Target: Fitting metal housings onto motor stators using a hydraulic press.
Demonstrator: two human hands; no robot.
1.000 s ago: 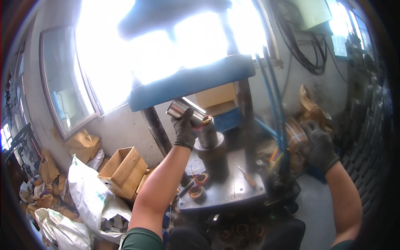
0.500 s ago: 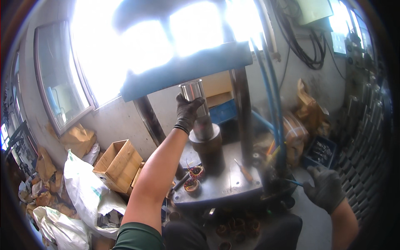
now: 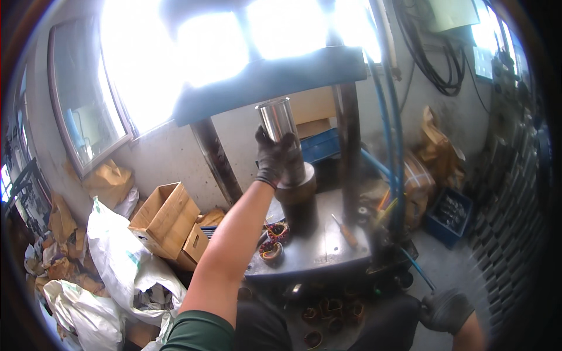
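My left hand [image 3: 275, 155], in a dark grey work glove, is wrapped round the near left side of a shiny metal cylinder [image 3: 277, 115]. The cylinder stands upright, slightly tilted in view, on a thick round steel base [image 3: 298, 196] under the blue crossbeam [image 3: 269, 76] of a press. At the lower right my right hand [image 3: 448, 310], gloved too, is closed at the end of a thin blue lever [image 3: 418, 269]; its fingers are partly blurred. Two small copper-wound coils with coloured wires, one a stator coil [image 3: 271, 252], sit on the press's metal table [image 3: 316, 251] left of the base.
A screwdriver [image 3: 344, 230] with an orange handle lies on the table's right side. Blue hoses [image 3: 389, 117] run beside the right post [image 3: 348, 140]. Wooden boxes [image 3: 165, 219] and white sacks [image 3: 117, 257] stand left. Stacked metal parts [image 3: 509, 234] and a blue crate [image 3: 449, 216] are right.
My right hand has moved down and toward me, bringing the lever lower. My left hand sits a little lower on the cylinder. The whole view has shifted slightly.
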